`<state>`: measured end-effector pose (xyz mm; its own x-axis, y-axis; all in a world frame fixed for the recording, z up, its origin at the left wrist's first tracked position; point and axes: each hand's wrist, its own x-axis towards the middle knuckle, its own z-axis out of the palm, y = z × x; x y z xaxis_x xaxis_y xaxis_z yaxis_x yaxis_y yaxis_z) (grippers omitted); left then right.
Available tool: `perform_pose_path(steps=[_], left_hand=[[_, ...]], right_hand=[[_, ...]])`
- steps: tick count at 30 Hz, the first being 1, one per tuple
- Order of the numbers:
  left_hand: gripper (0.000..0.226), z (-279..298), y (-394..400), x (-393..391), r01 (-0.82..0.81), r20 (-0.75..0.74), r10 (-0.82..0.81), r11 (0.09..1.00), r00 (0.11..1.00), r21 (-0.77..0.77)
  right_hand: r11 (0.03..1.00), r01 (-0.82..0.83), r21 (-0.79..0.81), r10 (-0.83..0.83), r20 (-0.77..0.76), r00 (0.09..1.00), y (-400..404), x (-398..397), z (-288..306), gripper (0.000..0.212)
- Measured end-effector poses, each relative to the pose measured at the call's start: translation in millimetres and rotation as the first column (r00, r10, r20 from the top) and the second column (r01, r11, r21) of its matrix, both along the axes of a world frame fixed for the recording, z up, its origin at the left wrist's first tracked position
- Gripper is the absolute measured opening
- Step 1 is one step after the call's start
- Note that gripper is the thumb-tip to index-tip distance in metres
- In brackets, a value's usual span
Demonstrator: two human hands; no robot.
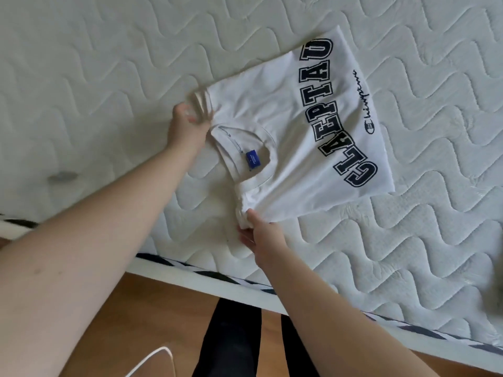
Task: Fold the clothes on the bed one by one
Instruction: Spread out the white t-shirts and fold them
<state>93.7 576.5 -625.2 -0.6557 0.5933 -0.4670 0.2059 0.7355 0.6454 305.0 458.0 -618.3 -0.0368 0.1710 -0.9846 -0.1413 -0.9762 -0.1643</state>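
A quilted white mattress (109, 63) fills most of the view, its striped edge running above a wooden floor (152, 322). On it lies a white T-shirt (275, 110), folded, with dark block lettering and a blue neck label (252, 158) facing up. The left hand (185, 123) pinches bunched fabric at one shoulder; the right hand (261, 232) grips the other shoulder, fingers curled round the cloth.

Bed (408, 254): bare white quilted mattress with a wavy stitch pattern | on it: white T-shirt (272, 110), folded, dark block lettering up, blue neck label showing, lying near the front edge | small grey smudge (62, 176) at left.
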Motion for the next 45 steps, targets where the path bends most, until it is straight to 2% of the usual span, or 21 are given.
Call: perform_pose_path(steps=[3,4,7,10,13,15,16,20,22,26,28,31,33,37,41,43,45], left_hand=[[0.020,-3,-40,21,-0.087,0.087,0.096,0.991,0.992,-0.101],[0.025,-3,-54,31,-0.095,0.141,0.114,0.986,0.983,-0.140],[0.063,2,-100,64,-0.049,0.293,0.128,0.964,0.947,-0.263],[0.082,3,-132,86,0.063,0.301,0.023,0.960,0.953,-0.274],[0.064,10,-141,101,0.098,0.437,0.007,0.971,0.899,-0.217],[0.038,15,-145,105,0.132,0.441,-0.046,0.977,0.896,-0.167],[0.034,17,-146,107,0.113,0.445,-0.031,0.981,0.895,-0.160],[0.070,15,-145,117,0.009,0.485,0.086,0.982,0.870,-0.191],[0.065,10,-142,123,-0.034,0.450,0.119,0.981,0.885,-0.193],[0.043,2,-141,122,-0.144,0.452,0.204,0.976,0.868,-0.163],[0.032,0,-142,119,-0.156,0.496,0.219,0.974,0.840,-0.165],[0.016,-2,-141,112,-0.149,0.532,0.212,0.976,0.820,-0.158],[0.012,-4,-140,109,-0.149,0.550,0.209,0.977,0.808,-0.152],[0.008,-6,-138,104,-0.111,0.576,0.180,0.982,0.797,-0.153],[0.007,-2,-135,97,-0.049,0.612,0.130,0.988,0.781,-0.148],[0.007,1,-133,93,0.021,0.627,0.065,0.991,0.777,-0.129],[0.009,4,-130,89,0.097,0.610,-0.013,0.990,0.792,-0.105]], right_hand=[[0.974,-0.224,0.039,0.221,0.067,0.973,2,13,3,0.029],[0.938,-0.342,0.051,0.337,0.086,0.938,4,19,7,0.030],[0.745,-0.664,0.066,0.658,0.090,0.748,19,39,24,0.039],[0.618,-0.765,0.181,0.753,0.143,0.642,51,52,41,0.039],[0.549,-0.765,0.336,0.740,0.230,0.632,94,50,54,0.028],[0.502,-0.757,0.418,0.734,0.258,0.629,122,41,57,0.021],[0.467,-0.761,0.451,0.736,0.278,0.617,135,34,56,0.017],[0.333,-0.775,0.537,0.739,0.361,0.569,175,0,44,0.011],[0.241,-0.787,0.568,0.737,0.420,0.529,192,-20,36,0.009],[-0.049,-0.813,0.581,0.662,0.629,0.409,216,-61,26,0.016],[-0.226,-0.829,0.511,0.597,0.745,0.297,226,-80,20,0.025],[-0.525,-0.815,0.245,0.405,0.914,0.013,243,-104,6,0.042],[-0.635,-0.762,0.128,0.346,0.929,-0.132,252,-117,-1,0.052],[-0.692,-0.719,0.070,0.328,0.917,-0.227,270,-139,-6,0.054],[-0.739,-0.671,-0.057,0.312,0.854,-0.416,286,-150,5,0.052],[-0.762,-0.648,-0.020,0.329,0.849,-0.413,289,-149,10,0.048],[-0.735,-0.671,0.103,0.409,0.856,-0.316,293,-141,17,0.042]])
